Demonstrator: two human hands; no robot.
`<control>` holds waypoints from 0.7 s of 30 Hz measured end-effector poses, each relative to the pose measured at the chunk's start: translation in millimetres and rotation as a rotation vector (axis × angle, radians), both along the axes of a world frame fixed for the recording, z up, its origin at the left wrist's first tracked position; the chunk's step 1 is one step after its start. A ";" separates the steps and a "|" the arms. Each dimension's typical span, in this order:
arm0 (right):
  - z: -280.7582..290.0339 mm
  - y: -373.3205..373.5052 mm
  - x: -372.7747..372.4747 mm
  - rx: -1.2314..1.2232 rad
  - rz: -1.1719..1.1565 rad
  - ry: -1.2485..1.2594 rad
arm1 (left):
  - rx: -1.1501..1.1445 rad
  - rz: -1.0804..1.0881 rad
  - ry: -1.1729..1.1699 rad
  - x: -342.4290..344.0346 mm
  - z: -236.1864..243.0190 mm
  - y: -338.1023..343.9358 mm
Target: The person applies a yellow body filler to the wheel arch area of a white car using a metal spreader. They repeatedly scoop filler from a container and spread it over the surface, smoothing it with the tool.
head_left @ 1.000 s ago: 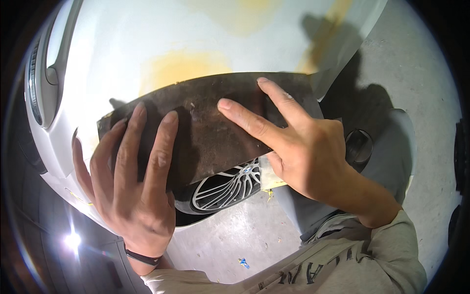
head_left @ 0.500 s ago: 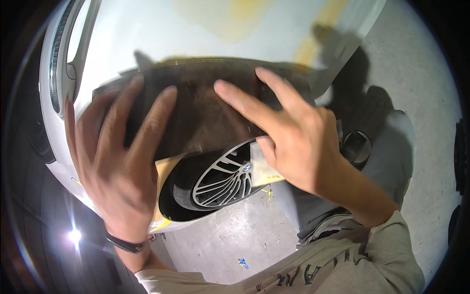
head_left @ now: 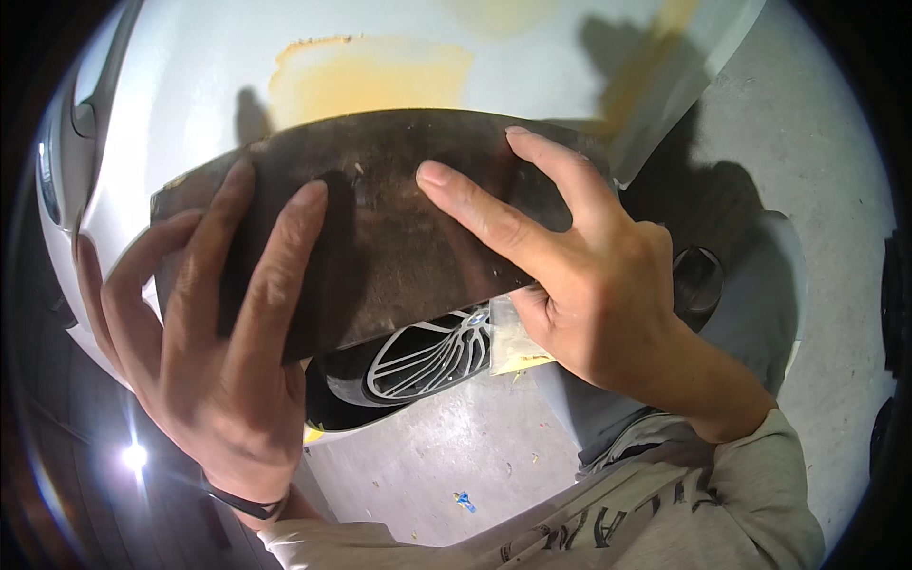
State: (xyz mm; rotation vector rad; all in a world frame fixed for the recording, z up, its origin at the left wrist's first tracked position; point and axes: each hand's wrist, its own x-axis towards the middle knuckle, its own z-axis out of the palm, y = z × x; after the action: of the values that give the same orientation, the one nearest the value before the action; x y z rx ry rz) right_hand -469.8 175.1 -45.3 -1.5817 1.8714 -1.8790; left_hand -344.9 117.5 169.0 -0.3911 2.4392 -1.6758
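A wide, dark, thin spreader sheet (head_left: 389,228), slightly bowed and smudged, lies over the white car panel (head_left: 204,85) above the wheel. My left hand (head_left: 223,351) grips its left end, fingers spread over the upper face and the thumb mostly hidden. My right hand (head_left: 589,275) pinches the right end, two fingers on top and the thumb below. Along the sheet's far edge, a yellow patch of filler (head_left: 370,76) covers part of the panel. Near my right thumb is a pale square piece (head_left: 518,337) with a yellow lower edge; how it is held cannot be made out.
Below the sheet is the car's spoked wheel (head_left: 432,361). A headlamp (head_left: 47,180) lies at the far left. The grey floor (head_left: 418,484) carries small scraps and a blue bit (head_left: 464,502). A bright lamp (head_left: 134,457) shines at lower left.
Both hands have drawn the sheet toward me across the panel, and more yellow filler now shows beyond its far edge. The view has shifted slightly; the headlamp sits farther left.
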 end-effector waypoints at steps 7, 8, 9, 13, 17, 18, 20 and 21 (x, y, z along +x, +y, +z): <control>-11.8 4.6 21.3 0.029 0.069 0.021 | -0.007 0.054 0.121 43.9 -30.1 8.2; -14.0 6.6 23.7 0.024 0.067 0.012 | -0.007 0.116 0.130 46.8 -30.7 13.1; -15.3 10.3 26.2 0.006 0.105 -0.025 | 0.017 0.081 0.133 48.8 -33.0 17.1; -15.0 23.4 25.9 0.034 0.141 0.038 | 0.046 0.137 0.136 47.2 -40.3 41.0; -4.2 26.3 5.9 -0.008 0.059 0.020 | 0.000 0.009 0.110 25.5 -23.5 32.6; -0.4 24.7 -1.2 -0.014 0.012 0.038 | 0.033 -0.012 0.095 16.8 -12.4 26.0; 7.7 18.6 -15.0 -0.041 -0.018 -0.015 | 0.023 -0.151 0.040 -2.9 4.4 6.6; 12.0 14.6 -21.4 -0.061 -0.034 -0.035 | 0.042 -0.185 0.020 -12.4 12.1 0.1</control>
State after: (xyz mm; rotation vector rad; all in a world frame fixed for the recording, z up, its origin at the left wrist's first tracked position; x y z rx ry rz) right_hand -491.2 189.8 -33.3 -1.5328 1.8553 -1.9824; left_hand -357.3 117.6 181.1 -0.1825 2.5904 -1.6933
